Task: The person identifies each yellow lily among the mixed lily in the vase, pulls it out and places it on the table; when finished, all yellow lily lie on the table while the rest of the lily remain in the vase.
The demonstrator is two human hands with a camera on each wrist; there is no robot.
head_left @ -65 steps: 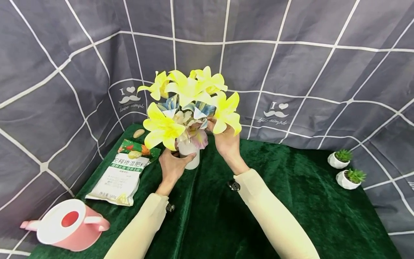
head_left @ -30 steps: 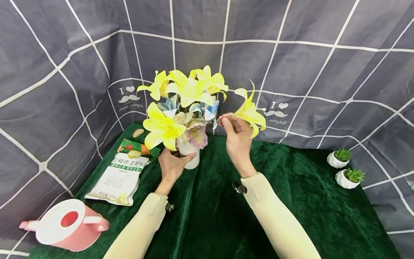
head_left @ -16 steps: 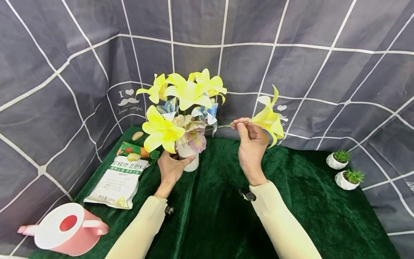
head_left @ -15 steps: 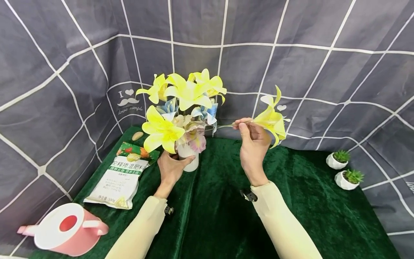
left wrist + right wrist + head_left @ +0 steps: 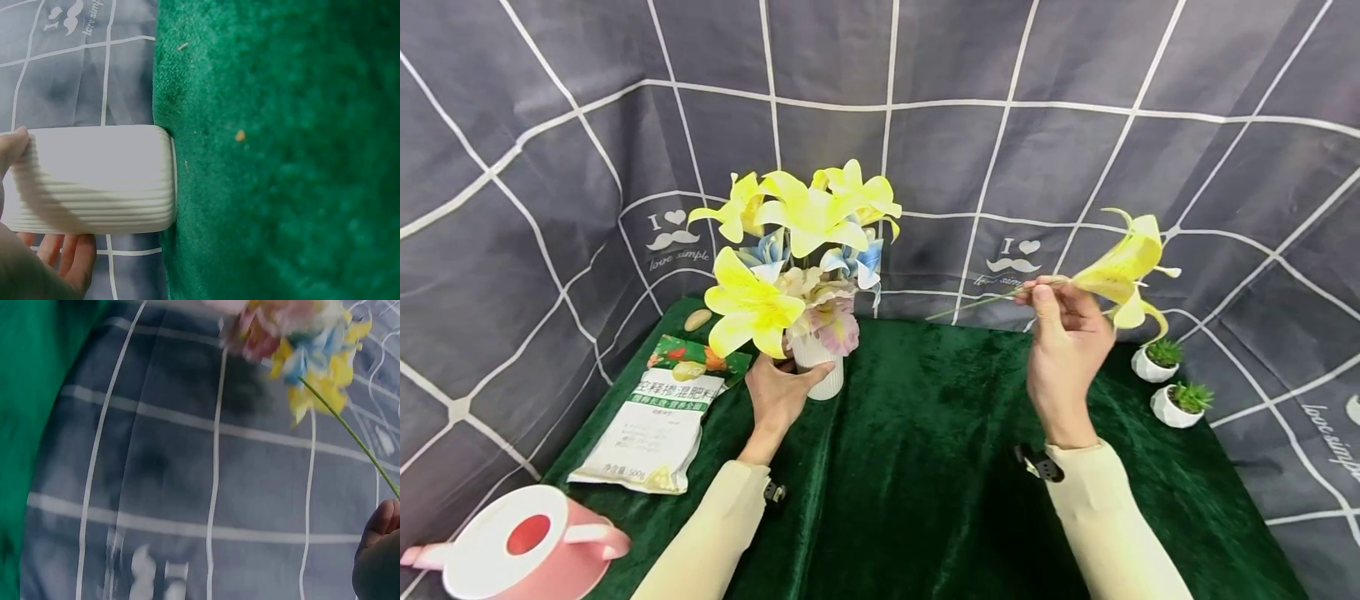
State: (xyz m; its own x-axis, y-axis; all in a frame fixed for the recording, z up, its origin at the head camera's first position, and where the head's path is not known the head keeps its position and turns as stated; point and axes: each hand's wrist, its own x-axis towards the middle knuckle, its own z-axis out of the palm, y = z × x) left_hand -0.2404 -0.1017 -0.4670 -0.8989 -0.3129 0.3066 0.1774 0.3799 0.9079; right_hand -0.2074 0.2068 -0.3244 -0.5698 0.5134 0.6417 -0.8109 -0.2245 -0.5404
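Note:
My left hand (image 5: pixel 778 396) grips a white ribbed vase (image 5: pixel 826 379) that stands upright on the green cloth. In the left wrist view, the thumb lies on one side of the vase (image 5: pixel 106 181) and the fingers on the other. Yellow lilies (image 5: pixel 808 212), blue flowers (image 5: pixel 853 258) and pale pink blooms (image 5: pixel 835 321) fill the vase. Off to the right, my right hand (image 5: pixel 1067 358) pinches a single yellow lily (image 5: pixel 1120 267) by its stem near the bloom. Its thin green stem (image 5: pixel 344 425) points left toward the bouquet, apart from it.
A fertiliser bag (image 5: pixel 647 429) lies left of the vase, with a tan pebble-like piece (image 5: pixel 697 320) behind it. The pink watering can (image 5: pixel 580 554) stands at the front left. Two small potted succulents (image 5: pixel 1157 358) sit at the right edge. A grey grid curtain (image 5: pixel 940 158) hangs behind.
My right hand has drawn one yellow lily out of the vase and carried it to the right. The left hand has stayed on the vase. The head view has turned slightly right.

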